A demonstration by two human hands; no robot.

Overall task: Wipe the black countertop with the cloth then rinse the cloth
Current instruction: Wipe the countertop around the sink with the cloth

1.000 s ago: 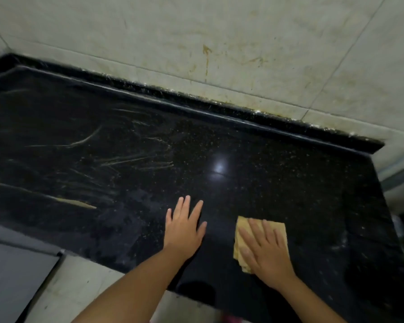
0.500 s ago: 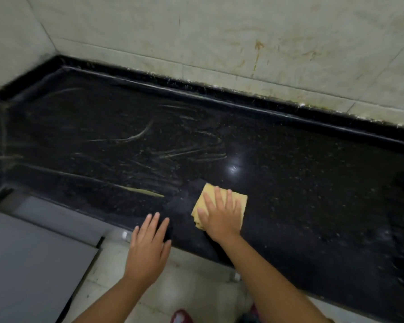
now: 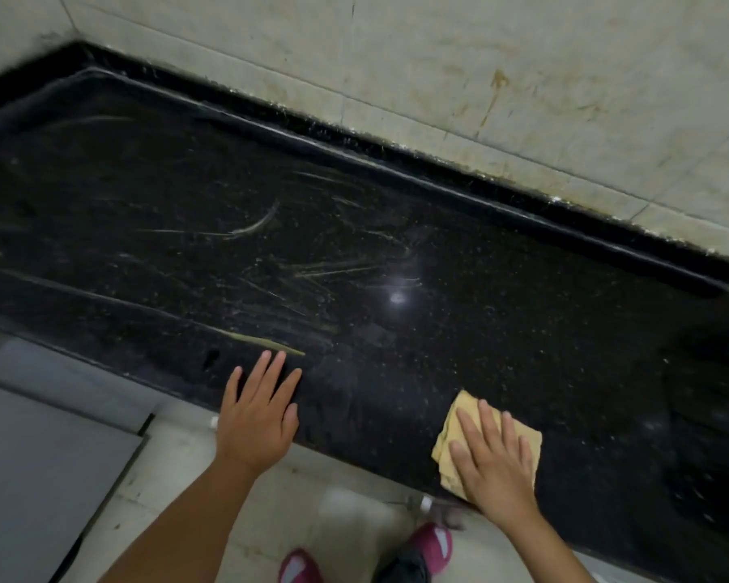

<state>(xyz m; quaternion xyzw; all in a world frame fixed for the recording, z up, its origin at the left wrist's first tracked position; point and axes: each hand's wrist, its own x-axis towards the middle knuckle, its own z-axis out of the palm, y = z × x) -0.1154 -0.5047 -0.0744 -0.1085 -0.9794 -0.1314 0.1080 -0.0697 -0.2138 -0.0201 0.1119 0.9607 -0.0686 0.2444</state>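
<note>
The black countertop [image 3: 459, 254] runs from the left corner to the right, speckled and streaked with pale smears. A folded yellow cloth [image 3: 453, 439] lies near its front edge on the right. My right hand [image 3: 493, 460] presses flat on the cloth with straight, spread fingers and covers most of it. My left hand [image 3: 258, 414] rests flat and open on the front edge of the countertop, to the left of the cloth, and holds nothing.
A stained tiled wall [image 3: 480, 69] rises behind a raised black back lip [image 3: 396, 157]. Below the front edge are a pale tiled floor [image 3: 177, 477], a grey panel [image 3: 39, 469] at the left and pink slippers [image 3: 432, 544].
My right hand has slid the cloth rightward along the front of the countertop. My left hand has moved forward from off the edge onto the countertop's front edge.
</note>
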